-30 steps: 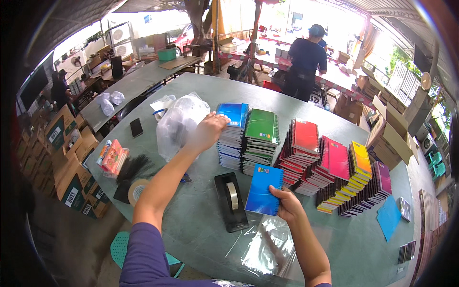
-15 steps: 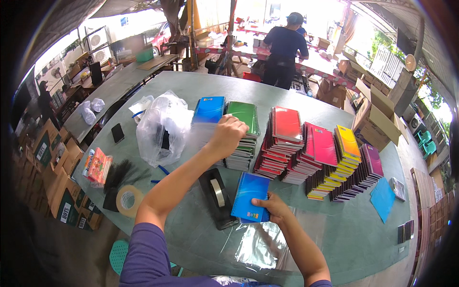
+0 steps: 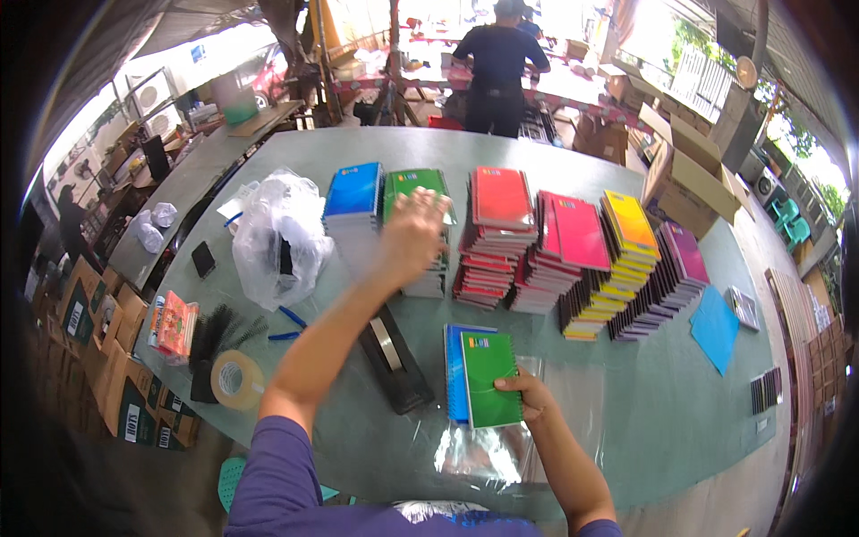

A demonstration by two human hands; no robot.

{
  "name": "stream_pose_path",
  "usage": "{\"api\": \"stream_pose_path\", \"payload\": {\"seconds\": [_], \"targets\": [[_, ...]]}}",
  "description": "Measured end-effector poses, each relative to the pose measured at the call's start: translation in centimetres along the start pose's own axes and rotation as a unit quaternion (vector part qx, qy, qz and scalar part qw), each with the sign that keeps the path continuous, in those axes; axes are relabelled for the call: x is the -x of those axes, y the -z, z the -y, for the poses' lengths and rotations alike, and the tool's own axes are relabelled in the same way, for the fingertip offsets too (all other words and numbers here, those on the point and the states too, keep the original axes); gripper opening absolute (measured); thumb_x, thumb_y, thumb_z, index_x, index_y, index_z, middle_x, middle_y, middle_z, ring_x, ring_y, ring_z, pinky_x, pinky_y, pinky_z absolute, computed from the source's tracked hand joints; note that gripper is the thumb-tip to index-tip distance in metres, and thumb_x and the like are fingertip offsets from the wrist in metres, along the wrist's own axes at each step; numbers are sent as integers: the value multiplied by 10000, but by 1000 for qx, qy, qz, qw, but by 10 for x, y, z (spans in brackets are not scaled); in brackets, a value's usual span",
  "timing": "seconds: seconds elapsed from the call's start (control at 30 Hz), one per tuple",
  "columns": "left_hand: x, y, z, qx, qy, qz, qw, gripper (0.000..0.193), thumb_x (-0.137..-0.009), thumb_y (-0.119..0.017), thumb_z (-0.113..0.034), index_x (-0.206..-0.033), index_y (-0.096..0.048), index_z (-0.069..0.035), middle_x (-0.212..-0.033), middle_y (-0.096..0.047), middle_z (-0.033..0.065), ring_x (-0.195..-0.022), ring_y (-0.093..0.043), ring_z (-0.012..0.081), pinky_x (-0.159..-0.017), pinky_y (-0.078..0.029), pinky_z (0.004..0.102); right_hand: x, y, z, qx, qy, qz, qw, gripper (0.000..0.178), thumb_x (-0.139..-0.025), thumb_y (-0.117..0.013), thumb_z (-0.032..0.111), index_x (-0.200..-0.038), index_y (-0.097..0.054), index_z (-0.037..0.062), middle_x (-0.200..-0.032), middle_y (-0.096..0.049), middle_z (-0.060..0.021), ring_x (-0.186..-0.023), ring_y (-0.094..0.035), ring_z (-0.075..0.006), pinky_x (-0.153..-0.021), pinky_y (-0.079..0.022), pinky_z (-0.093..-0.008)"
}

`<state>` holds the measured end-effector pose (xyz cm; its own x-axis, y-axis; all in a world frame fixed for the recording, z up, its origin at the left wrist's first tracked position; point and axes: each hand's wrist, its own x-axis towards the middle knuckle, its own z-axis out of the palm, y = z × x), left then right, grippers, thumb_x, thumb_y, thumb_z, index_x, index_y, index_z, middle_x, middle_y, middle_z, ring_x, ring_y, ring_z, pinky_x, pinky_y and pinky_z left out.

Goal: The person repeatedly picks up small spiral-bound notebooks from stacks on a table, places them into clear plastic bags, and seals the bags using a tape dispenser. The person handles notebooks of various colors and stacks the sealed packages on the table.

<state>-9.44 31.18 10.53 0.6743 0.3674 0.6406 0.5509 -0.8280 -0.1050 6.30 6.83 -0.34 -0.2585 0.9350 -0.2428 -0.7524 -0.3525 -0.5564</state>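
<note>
A green notebook (image 3: 492,403) now overlaps the blue notebook (image 3: 455,385) at the right hand (image 3: 530,396), where half a second ago only blue covers showed; the left hand (image 3: 413,240) reaches over the green stack (image 3: 428,179) in both frames.

Left of the tape dispenser (image 3: 407,389), a tape roll (image 3: 237,379) sits close to the counter's (image 3: 653,438) left edge, and a plastic bag (image 3: 277,246) lies farther back. Beyond the dispenser stand the blue stack (image 3: 353,190) and the green one; the left hand, blurred, has bent fingers, and I cannot tell whether it grips anything. Just right of the dispenser, the right hand pinches the notebooks, thumb on the green cover, other fingers hidden, above clear plastic sheets (image 3: 577,412). Farther right of the dispenser come red (image 3: 503,197), pink (image 3: 586,237), yellow (image 3: 631,219) and purple stacks (image 3: 687,255), then a blue sheet (image 3: 716,327) near the right edge. Broad counter surface opens between the dispenser's plastic-covered right side and that edge.
</note>
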Motion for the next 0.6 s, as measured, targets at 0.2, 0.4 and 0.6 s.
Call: {"api": "stream_pose_path", "payload": {"seconds": [0.2, 0.4, 0.6], "targets": [[-4, 44, -22, 319, 227, -205, 897, 222, -790, -544, -16, -1009, -578, -15, -992, -631, 95, -1021, -572, 235, -958, -390, 396, 7, 16, 13, -63, -24, -61, 996, 461, -871, -575, 299, -1179, -490, -34, -1091, -602, -177, -920, -639, -257, -806, -533, -382], [8, 44, -85, 344, -277, 148, 885, 318, -669, -521, 63, -934, -641, -64, -1199, -561, 105, -1146, -503, 285, -1030, -329, 414, 20, 13, 27, -92, 96, -77, 988, 445, -877, -535, 329, -1131, -527, -36, -1027, -630, -173, -882, -649, -249, -769, -540, -372], [-49, 0, -73, 201, -52, -89, 974, 228, -815, -569, -73, -1036, -600, -28, -1148, -558, 186, -1126, -489, 337, -979, -352, 414, 29, 6, 10, -94, -18, -105, 990, 362, -803, -572, 83, -1135, -524, -54, -1016, -630, -191, -846, -660, -268, -735, -565, -393]]}}
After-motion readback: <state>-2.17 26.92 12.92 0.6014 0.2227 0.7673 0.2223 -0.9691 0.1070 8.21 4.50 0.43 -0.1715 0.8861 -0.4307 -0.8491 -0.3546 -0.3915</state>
